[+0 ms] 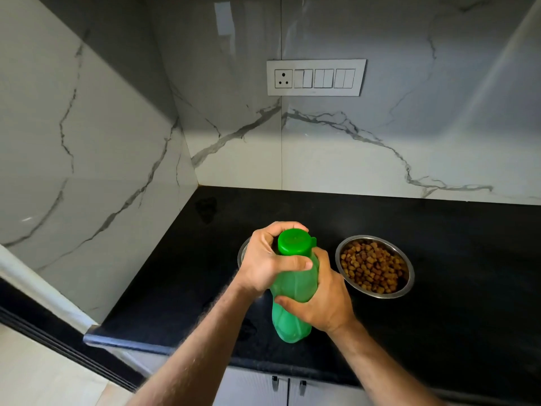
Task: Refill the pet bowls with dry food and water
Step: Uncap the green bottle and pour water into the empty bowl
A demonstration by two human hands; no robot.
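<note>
A green plastic bottle (pixel 288 315) stands upright on the black counter (pixel 439 303). My left hand (pixel 265 262) grips its green cap (pixel 293 241) and neck, fingers curled round the top. My right hand (pixel 325 297) grips the bottle's body from the right. A steel bowl (pixel 407 288) filled with brown dry kibble sits just right of the bottle. A second steel bowl (pixel 243 253) is mostly hidden behind my left hand; only its left rim shows and its contents are out of sight.
Marble-look walls close the corner at the back and left. A socket and switch panel (pixel 316 77) is on the back wall. The counter's front edge (pixel 123 341) runs near the bottle; cabinet handles (pixel 288 383) sit below.
</note>
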